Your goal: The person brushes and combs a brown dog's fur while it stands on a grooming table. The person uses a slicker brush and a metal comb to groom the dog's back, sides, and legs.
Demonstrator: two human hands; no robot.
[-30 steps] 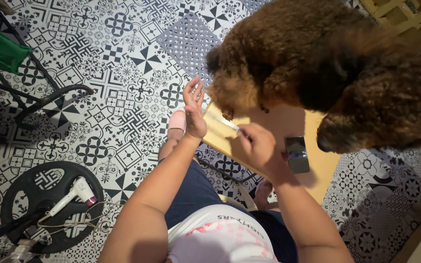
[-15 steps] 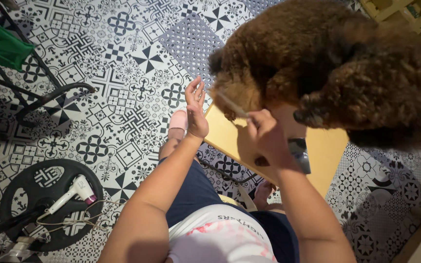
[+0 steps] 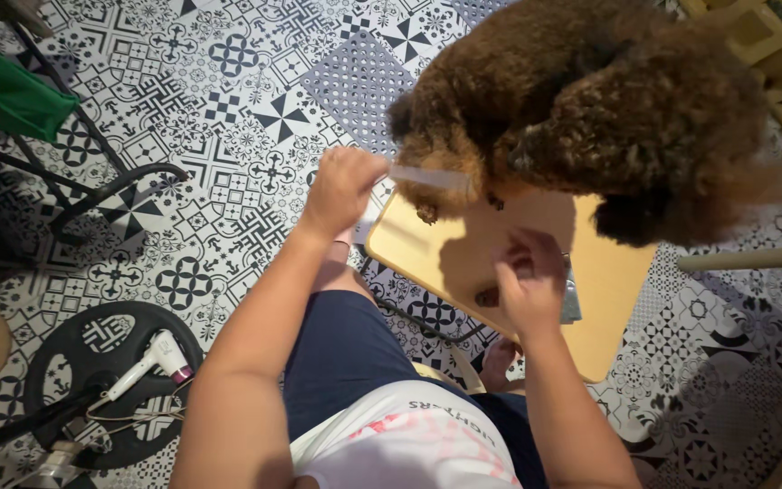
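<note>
Clearly the left hand (image 3: 341, 188) pinches a pale comb (image 3: 429, 176) at the brown dog (image 3: 581, 109), so the teeth reach its fur, while the right hand (image 3: 529, 288) below the dog has its fingers curled loosely

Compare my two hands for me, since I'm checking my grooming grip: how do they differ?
The left hand is closed around a pale comb at the dog's curly coat; the right hand holds no comb. The left is raised beside the yellow table; the right sits lower, above it. Both are bare.
</note>
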